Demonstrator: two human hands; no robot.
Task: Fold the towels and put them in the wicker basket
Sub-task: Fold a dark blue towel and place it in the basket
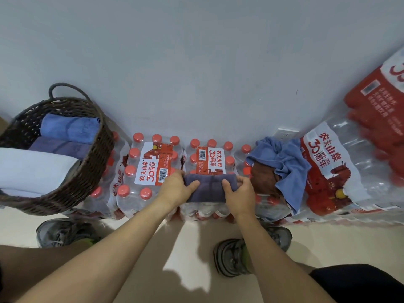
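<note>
Forearms at lower frame, reaching up to centre. Left hand [177, 186] and right hand [237, 191] gripping opposite ends of folded dark grey towel [208, 189], fingers curled over it, atop water-bottle packs [153, 169]. Wicker basket [87, 171] at left, holding folded towels. Blue towel [282, 162] and brown towel [262, 173] heaped at right.

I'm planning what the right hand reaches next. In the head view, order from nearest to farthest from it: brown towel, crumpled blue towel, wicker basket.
1. Brown towel: just right of the right hand.
2. Crumpled blue towel: farther right, draped over the brown one.
3. Wicker basket: far left, beyond the left hand.
</note>
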